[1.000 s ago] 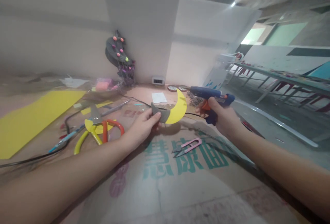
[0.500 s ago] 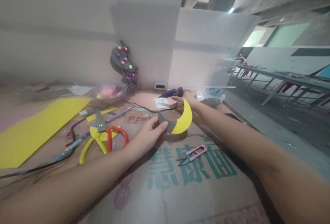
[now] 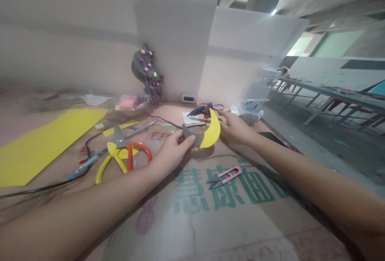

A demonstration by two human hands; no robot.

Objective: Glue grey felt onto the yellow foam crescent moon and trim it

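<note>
My left hand [image 3: 173,151] pinches the grey end of a yellow crescent-shaped foam piece [image 3: 211,134] and holds it just above the cardboard-covered table. A blue glue gun [image 3: 201,110] now stands on the table behind the crescent, on a small white sheet. My right hand [image 3: 235,128] hovers just right of the crescent with its fingers loosely spread and nothing in them.
Pink thread snips [image 3: 225,175] lie on the printed cardboard [image 3: 216,213] in front of me. Orange and yellow scissors [image 3: 124,158] and a black cable [image 3: 60,181] lie at left, beside a yellow foam sheet [image 3: 45,136]. A dark beaded ornament [image 3: 146,72] leans in the wall corner.
My right hand carried the glue gun to the back of the table, set it down and came back empty beside the crescent. My left hand kept hold of the crescent.
</note>
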